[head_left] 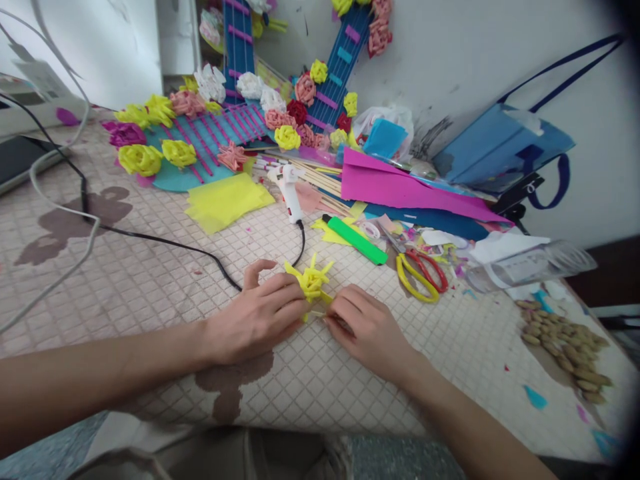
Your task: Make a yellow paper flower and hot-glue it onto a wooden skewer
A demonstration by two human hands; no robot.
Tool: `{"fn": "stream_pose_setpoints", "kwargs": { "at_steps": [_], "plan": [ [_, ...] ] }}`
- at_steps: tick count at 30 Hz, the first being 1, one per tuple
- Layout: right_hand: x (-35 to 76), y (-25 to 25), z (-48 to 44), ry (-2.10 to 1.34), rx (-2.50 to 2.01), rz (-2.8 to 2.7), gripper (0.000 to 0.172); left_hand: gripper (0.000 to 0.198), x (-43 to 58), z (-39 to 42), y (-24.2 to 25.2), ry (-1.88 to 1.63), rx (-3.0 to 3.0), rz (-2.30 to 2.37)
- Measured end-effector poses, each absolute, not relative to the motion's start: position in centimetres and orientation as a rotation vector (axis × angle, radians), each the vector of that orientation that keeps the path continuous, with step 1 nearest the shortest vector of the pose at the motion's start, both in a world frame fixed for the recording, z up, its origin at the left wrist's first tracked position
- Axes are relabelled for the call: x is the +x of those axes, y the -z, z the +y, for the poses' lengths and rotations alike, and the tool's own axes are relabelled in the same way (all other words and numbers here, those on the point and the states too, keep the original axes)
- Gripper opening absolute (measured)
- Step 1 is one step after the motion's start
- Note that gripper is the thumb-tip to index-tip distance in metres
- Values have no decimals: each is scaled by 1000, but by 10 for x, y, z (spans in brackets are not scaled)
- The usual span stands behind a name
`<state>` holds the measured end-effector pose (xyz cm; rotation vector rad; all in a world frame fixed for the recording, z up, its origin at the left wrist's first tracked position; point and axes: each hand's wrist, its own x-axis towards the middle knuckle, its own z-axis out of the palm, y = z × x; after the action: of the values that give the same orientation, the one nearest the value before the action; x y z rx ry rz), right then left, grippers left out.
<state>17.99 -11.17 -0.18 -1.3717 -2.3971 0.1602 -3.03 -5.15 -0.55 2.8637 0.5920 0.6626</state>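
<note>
A yellow paper flower (314,281) with pointed petals is between my hands, just above the quilted tablecloth. Its left side is gripped by my left hand (267,308), whose fingers are bent round it while the index finger arches up. My right hand (356,327) pinches the lower right edge of the flower, near a thin pale strip. The fingertips of both hands are partly hidden. Beyond them stands a white glue gun (289,190), its black cord running down behind my left hand.
Yellow sheets (227,200), a green utility knife (355,240) and scissors (417,270) lie past my hands. Decorated blue boards (200,150) with paper flowers fill the back. To the right are a clear plastic bottle (535,265), peanuts (565,347) and a blue bag (500,143).
</note>
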Motion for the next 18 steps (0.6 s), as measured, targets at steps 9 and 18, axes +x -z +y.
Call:
{"fn": "stream_pose_setpoints", "kwargs": {
  "at_steps": [9, 18],
  "plan": [
    [180, 2, -111, -160, -1380, -2413, 16, 18, -29, -52, 8, -686, 2855, 609],
    [169, 4, -110, -127, -1332, -2359, 17, 16, -28, -52, 8, -745, 2811, 640]
  ]
}}
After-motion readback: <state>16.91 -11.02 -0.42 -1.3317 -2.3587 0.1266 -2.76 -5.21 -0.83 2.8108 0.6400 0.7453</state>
